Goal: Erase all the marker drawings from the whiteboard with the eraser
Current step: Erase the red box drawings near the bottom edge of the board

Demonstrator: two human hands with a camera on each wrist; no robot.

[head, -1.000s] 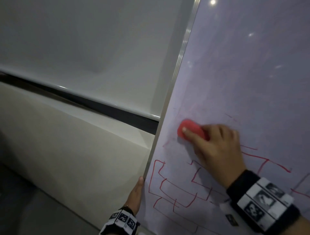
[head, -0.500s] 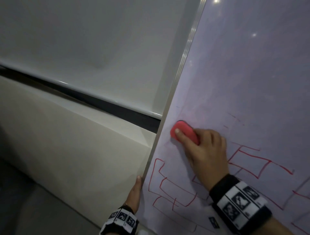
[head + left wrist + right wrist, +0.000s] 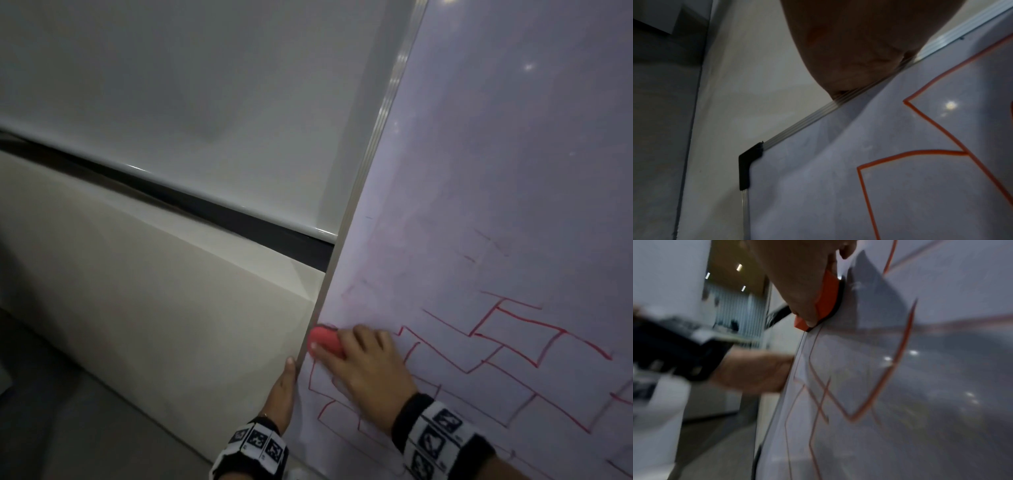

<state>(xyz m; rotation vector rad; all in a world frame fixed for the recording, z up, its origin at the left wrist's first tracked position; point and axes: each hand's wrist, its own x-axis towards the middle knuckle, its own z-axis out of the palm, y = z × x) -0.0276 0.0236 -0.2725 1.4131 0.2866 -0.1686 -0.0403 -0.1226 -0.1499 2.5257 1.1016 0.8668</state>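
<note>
At the lower centre of the head view, the right hand (image 3: 371, 371) gripped the red eraser (image 3: 324, 339) with curled fingers against the whiteboard (image 3: 496, 171), beside its left frame, above red marker drawings (image 3: 507, 346). The left hand (image 3: 282, 394) clasped that edge.

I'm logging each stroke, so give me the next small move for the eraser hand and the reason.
Probably wipe down and rightward. The right hand presses the eraser on the whiteboard at its left frame, so leftward is spent, while bold red lines remain below and to the right. The left hand steadies the frame.
</note>
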